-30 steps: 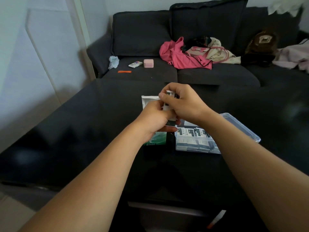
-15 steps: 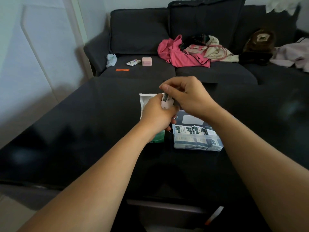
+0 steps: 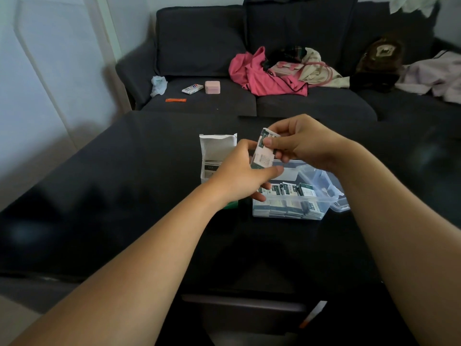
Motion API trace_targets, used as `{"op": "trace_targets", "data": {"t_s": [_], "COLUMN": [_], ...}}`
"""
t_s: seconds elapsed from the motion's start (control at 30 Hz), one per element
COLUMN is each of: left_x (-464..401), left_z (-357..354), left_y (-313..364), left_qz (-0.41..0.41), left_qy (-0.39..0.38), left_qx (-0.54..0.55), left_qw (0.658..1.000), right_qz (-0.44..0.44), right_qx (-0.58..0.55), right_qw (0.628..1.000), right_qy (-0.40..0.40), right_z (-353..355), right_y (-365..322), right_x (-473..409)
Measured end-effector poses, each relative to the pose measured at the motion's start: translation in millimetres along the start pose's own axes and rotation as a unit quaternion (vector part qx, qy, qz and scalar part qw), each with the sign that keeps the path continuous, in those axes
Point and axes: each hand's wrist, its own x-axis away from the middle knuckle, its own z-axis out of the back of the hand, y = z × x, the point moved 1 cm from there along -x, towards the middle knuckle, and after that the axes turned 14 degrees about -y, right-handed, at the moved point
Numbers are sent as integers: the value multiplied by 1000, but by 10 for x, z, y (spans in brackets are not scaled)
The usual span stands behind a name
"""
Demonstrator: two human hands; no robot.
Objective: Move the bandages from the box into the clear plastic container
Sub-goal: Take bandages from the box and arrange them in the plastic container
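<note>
We see the dark desk (image 3: pixel 99 196) carrying a clear plastic container (image 3: pixel 289 211), lid off, with packets already stacked inside, and just to its left the white box (image 3: pixel 217 148) standing with its flap raised. Above the container's far-left corner, our right hand (image 3: pixel 306 143) and left hand (image 3: pixel 242 171) meet, both pinching a small stack of bandages (image 3: pixel 263 153) held tilted between them

Dim, soft daylight; wide-angle edges bend, slight blur.
</note>
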Motion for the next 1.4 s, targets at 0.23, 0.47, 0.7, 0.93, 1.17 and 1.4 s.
{"op": "trace_targets", "data": {"t_s": [0.23, 0.47, 0.7, 0.93, 1.17, 1.4], "left_x": [31, 3, -5, -6, -10, -13], "left_z": [117, 85, 99, 108, 102, 105], "left_y": [-47, -109, -127, -144, -134, -141], "left_qz": [-38, -45, -41, -29, -29, -30], "left_qy": [41, -32, -37, -44, -47, -44], "left_qx": [-224, -324, -331, -338, -343, -340], "left_qw": [973, 944, 942, 940, 938, 939], "right_qz": [-123, -225, -238, -195, -255, -283], "right_qx": [122, 323, 340, 298, 286, 272], "right_qw": [985, 918, 908, 929, 912, 906], "right_qy": [21, -45, -63, -96, -148, -159], "right_z": [373, 535, 520, 324, 264, 225], "right_y": [360, 472, 520, 477, 584, 648], "right_x": [133, 101, 107, 14, -66, -117]}}
